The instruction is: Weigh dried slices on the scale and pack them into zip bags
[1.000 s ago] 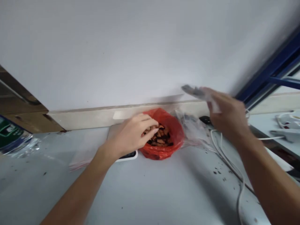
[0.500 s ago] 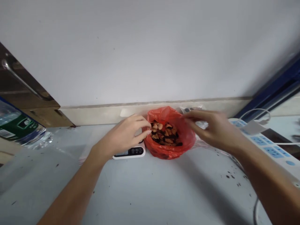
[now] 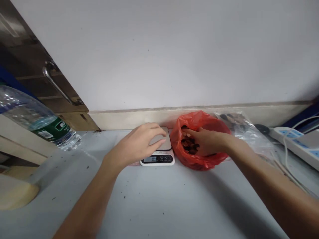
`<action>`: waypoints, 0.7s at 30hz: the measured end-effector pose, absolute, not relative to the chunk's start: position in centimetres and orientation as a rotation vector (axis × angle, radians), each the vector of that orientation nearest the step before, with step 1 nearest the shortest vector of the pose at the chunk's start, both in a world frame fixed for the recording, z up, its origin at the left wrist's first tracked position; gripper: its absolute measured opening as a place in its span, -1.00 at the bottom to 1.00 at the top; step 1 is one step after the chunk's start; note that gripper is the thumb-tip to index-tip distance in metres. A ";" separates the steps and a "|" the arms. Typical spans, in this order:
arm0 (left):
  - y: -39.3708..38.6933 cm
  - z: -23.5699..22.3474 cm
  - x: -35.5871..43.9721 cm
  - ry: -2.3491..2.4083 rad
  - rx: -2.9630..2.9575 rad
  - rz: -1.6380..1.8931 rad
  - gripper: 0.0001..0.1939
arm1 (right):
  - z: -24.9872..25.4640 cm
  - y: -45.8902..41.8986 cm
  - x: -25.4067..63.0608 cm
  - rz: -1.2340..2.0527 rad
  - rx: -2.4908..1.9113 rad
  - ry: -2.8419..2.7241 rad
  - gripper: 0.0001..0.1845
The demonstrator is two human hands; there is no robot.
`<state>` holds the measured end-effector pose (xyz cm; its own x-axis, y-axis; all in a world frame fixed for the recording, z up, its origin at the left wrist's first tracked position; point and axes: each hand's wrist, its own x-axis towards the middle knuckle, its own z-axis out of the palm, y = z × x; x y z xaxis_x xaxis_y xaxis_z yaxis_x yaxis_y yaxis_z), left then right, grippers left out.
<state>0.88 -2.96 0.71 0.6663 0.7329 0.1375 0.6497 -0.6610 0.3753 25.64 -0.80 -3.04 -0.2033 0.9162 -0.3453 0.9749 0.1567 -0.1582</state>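
My left hand (image 3: pixel 142 142) hovers over a small white digital kitchen scale (image 3: pixel 157 159), with its fingers curved and its thumb apart from them. Nothing shows between them. The scale's display seems to read 0.0. Just right of the scale sits a red plastic bag (image 3: pixel 199 162) with its mouth spread wide. Brown, dark-edged dried slices (image 3: pixel 189 146) lie inside it. My right hand (image 3: pixel 208 141) is down in the bag, its fingers among the slices. Most of those fingertips are hidden, so whether they grip any slice is unclear.
A clear plastic bag (image 3: pixel 249 131) with dark pieces lies behind the red bag at right. Beyond it are a white power strip (image 3: pixel 299 142) and cables. A water bottle (image 3: pixel 50 122) with a green label is at left. The white wall (image 3: pixel 174 59) rises behind.
My right hand has gone from above the red bag's right rim down into the bag. My left hand has moved from the bag's left rim to over the scale. The view has shifted left.
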 end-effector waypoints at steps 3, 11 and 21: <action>-2.9 0.4 1.1 1.108 2.567 0.365 -0.73 | -2.6 -0.9 24.6 -0.536 1.856 2.155 -0.17; -2.8 -0.1 1.5 1.057 2.625 0.310 -0.73 | -2.1 -0.8 24.1 -0.641 1.848 2.071 -0.27; -3.5 0.4 2.6 1.087 2.832 0.123 -0.77 | -1.2 -1.3 23.6 -0.601 1.901 2.048 -0.39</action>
<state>2.58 -3.51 0.43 0.7411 0.6703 0.0375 0.6617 -0.7388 0.1277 23.56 -1.26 -1.19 -0.0932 0.8754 -0.4743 0.9929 0.0465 -0.1092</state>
